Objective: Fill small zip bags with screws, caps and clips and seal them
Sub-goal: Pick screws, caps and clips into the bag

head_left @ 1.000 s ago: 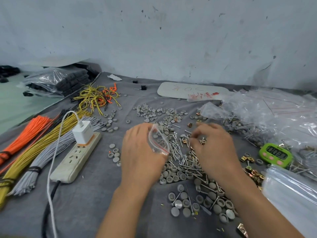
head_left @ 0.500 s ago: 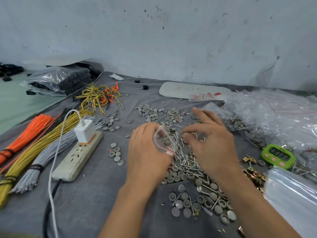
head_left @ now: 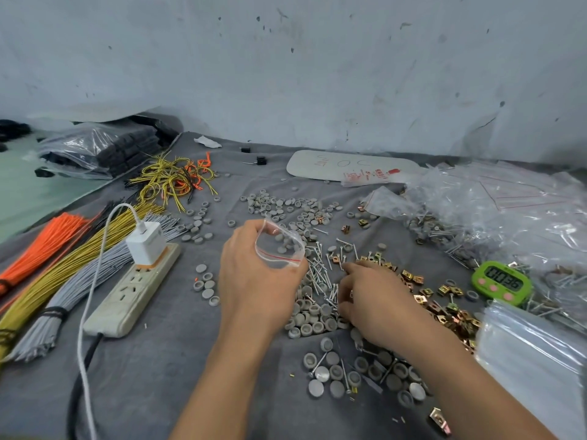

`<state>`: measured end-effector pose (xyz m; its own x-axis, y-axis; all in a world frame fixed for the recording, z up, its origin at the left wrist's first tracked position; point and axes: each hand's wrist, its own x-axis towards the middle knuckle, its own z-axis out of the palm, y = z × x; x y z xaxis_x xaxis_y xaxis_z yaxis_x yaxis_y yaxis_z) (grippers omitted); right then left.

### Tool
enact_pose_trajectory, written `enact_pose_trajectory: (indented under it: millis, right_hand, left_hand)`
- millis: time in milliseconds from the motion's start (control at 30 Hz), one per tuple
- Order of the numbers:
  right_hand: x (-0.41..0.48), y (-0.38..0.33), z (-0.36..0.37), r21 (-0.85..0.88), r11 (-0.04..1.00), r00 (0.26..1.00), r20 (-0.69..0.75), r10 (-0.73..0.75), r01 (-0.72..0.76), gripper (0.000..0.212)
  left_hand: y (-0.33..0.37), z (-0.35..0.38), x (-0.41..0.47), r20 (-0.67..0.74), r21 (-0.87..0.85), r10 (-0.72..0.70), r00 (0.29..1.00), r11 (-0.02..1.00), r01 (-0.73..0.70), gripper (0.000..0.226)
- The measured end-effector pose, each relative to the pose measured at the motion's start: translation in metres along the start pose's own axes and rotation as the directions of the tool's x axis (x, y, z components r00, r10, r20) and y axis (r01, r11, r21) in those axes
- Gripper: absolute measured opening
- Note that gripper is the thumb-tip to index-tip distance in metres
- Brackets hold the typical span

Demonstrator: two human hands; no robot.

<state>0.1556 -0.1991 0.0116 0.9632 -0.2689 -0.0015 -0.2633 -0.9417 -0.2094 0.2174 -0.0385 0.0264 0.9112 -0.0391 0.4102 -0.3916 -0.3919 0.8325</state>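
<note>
My left hand [head_left: 254, 281] holds a small clear zip bag [head_left: 281, 246] with a red seal line, its mouth spread wide above the cloth. My right hand [head_left: 368, 300] is down on the pile of silver screws [head_left: 320, 274], fingers curled among them; whether it grips any is hidden. Grey round caps [head_left: 314, 322] lie heaped just below the screws, and more caps [head_left: 359, 373] lie nearer me. Brass-coloured clips [head_left: 444, 306] are scattered to the right of my right hand.
A white power strip [head_left: 127, 296] with a charger lies left, beside bundles of orange, yellow and grey ties [head_left: 63, 274]. A green timer [head_left: 502, 282] sits right, next to filled bags [head_left: 476, 217] and a stack of zip bags [head_left: 536, 360].
My right hand dropped from near the bag's mouth down to the screw pile. My left hand turned the bag so its mouth spreads wider.
</note>
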Motion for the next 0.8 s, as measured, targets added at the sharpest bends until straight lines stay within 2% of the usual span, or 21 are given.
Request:
enact_pose_trajectory:
  millis: [100,200,300,400,467,533,633,733,800]
  right_hand:
    - [-0.002,0.002,-0.003,0.038,0.999,0.996,-0.082,0.028,-0.025,0.011]
    - [-0.007,0.004,-0.014,0.291,0.956,0.944,-0.3,0.137,-0.047,0.014]
    - [-0.015,-0.004,-0.028,0.483,0.872,0.876,-0.453,0.168,0.082,0.018]
    - [-0.02,-0.02,-0.039,0.474,0.85,0.866,-0.498,0.043,0.23,0.025]
    - [-0.021,-0.031,-0.041,0.385,0.883,0.88,-0.471,-0.062,0.268,0.029]
    - [-0.018,-0.038,-0.04,0.314,0.901,0.886,-0.443,-0.14,0.299,0.023]
    - [-0.013,-0.04,-0.038,0.395,0.863,0.894,-0.43,-0.128,0.314,0.018]
    - [-0.01,-0.024,-0.037,0.516,0.815,0.862,-0.505,0.04,0.265,0.022]
    - [-0.007,-0.008,-0.037,0.493,0.856,0.859,-0.496,0.13,0.155,0.024]
  left_hand:
    - [-0.001,-0.001,0.0,0.016,0.034,0.019,1.0,0.999,-0.019,0.039]
    - [-0.001,0.0,-0.001,0.025,0.058,0.064,0.998,0.996,-0.066,0.039]
    - [0.0,0.003,-0.004,0.052,0.132,0.157,0.986,0.978,-0.162,0.04]
    - [0.001,0.009,-0.007,0.105,0.218,0.311,0.944,0.919,-0.328,0.042]
    - [0.002,0.013,-0.008,0.154,0.224,0.392,0.907,0.88,-0.418,0.029]
    - [0.003,0.016,-0.01,0.178,0.201,0.433,0.884,0.863,-0.464,0.018]
    - [0.003,0.016,-0.011,0.119,0.139,0.423,0.898,0.889,-0.437,0.021]
    - [0.0,0.012,-0.006,0.093,0.1,0.324,0.941,0.938,-0.333,0.037]
    - [-0.002,0.008,-0.003,0.061,0.084,0.226,0.972,0.969,-0.231,0.038]
